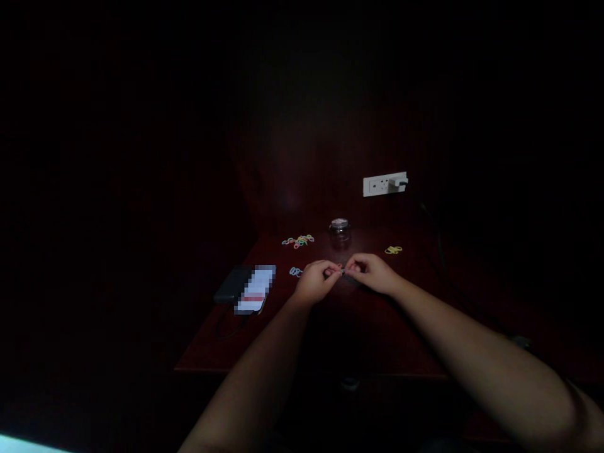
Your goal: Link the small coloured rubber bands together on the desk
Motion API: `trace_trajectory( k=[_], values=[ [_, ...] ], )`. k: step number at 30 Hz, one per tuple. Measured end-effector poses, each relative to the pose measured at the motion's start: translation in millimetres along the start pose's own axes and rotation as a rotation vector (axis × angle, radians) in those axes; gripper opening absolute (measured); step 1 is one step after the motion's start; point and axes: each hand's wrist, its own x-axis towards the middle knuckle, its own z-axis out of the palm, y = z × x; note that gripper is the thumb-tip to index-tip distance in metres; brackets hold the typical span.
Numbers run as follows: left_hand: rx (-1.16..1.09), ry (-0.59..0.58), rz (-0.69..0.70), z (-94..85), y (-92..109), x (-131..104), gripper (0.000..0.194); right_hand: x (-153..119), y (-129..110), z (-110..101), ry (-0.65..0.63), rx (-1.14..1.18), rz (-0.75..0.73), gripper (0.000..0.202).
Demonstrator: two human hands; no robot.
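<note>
Over the dark red table (pixel 358 340), my left hand (pixel 319 279) and my right hand (pixel 370 272) meet almost fingertip to fingertip, both pinched. Something tiny and greenish shows between the fingertips, too small to name, with a bit of red-orange just behind it. Pale blue bands (pixel 295 272) lie left of my left hand. A pile of mixed coloured bands (pixel 299 241) rests farther back on the left. Yellow bands (pixel 393 250) lie behind my right hand, to the right. Behind both hands stands a clear lidded jar (pixel 340 231).
A lit phone (pixel 256 289) lies at the table's left side, beside a dark flat box (pixel 231 285) with a cable. On the back wall is a white socket panel (pixel 384 184) with a plug in it. The table's front edge runs beneath my forearms.
</note>
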Motion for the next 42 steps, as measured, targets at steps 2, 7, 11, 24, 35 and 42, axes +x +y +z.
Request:
trace_trajectory(
  k=[2,7,11,24,35,42],
  values=[
    [0.008,-0.006,-0.004,0.3,0.3,0.3,0.013,0.2,1.5,0.4,-0.002,0.011,-0.002,0.022],
    [0.046,-0.006,0.021,1.8,-1.0,1.3,0.012,0.1,0.8,-0.1,-0.005,-0.018,-0.013,0.022],
    [0.083,-0.018,0.058,2.6,-2.3,1.9,0.012,-0.6,0.3,-1.2,0.002,-0.047,-0.03,0.021],
    [-0.058,0.013,-0.003,3.8,-6.2,-1.8,0.017,0.0,5.8,-2.6,0.032,-0.081,-0.007,0.022],
    [-0.025,0.0,0.026,0.9,-7.1,0.9,0.016,1.3,5.9,0.4,0.0,0.001,-0.028,0.024],
    [-0.028,-0.021,0.01,1.7,-8.4,1.2,0.018,0.1,1.8,-1.7,0.0,-0.02,-0.024,0.028]
  ],
)
